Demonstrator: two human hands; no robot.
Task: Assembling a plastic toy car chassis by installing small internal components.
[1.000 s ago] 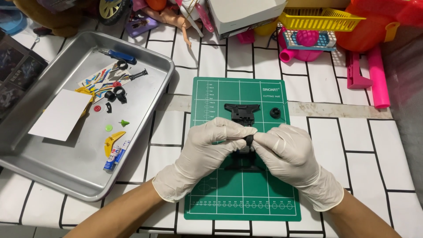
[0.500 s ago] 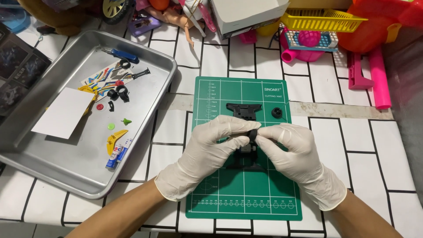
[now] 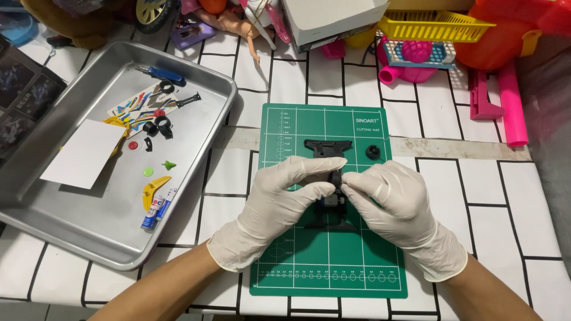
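Both gloved hands cover most of the black part [image 3: 331, 209] on the mat [image 3: 333, 261]. The toys along the top edge are cut off. The tray's [image 3: 89, 232] small bits are too tiny to identify.

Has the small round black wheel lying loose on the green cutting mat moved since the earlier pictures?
No. The small round black wheel sits at the same spot near the right edge of the green cutting mat, beside the black chassis piece.
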